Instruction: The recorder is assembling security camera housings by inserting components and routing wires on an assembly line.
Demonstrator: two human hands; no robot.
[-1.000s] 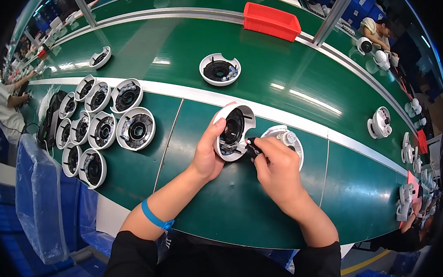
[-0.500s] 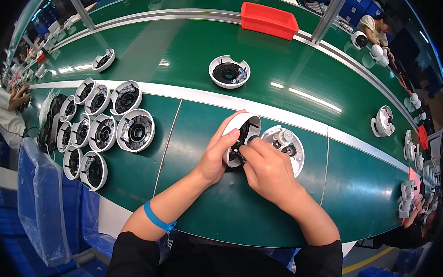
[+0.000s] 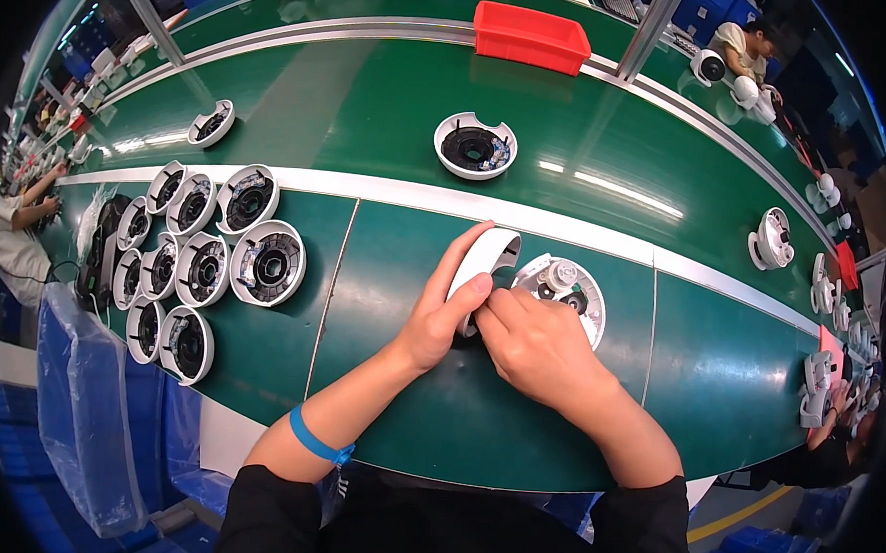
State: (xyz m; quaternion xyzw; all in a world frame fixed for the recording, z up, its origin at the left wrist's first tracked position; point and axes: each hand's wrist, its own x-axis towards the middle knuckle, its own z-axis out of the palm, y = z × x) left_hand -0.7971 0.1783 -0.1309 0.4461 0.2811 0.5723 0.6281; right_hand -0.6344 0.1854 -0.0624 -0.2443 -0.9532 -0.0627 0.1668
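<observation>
My left hand [image 3: 434, 324] grips a white bowl-shaped housing [image 3: 479, 266], its thumb on the outer wall and its fingers behind. The housing stands on edge, with its open side turned to the right. My right hand [image 3: 544, 352] is closed, its fingertips pinched at the housing's open side. Whatever they hold is hidden by the hand and the rim. Just beyond my right hand, a round white assembly [image 3: 594, 309] lies on the green bench, with a pale cylindrical part and dark round parts on it.
Several white housings with black insides [image 3: 268, 262] are grouped on the bench's left. On the green belt [image 3: 342, 101] beyond sit another housing [image 3: 476, 148], a smaller-looking one at left and a white camera unit [image 3: 774, 239]. A red bin [image 3: 531, 39] stands behind. Other people work at both sides.
The held housing has turned, so its inside, visible before, is now mostly out of sight. My right fingers stay at its opening. The housing on the belt has shifted slightly right.
</observation>
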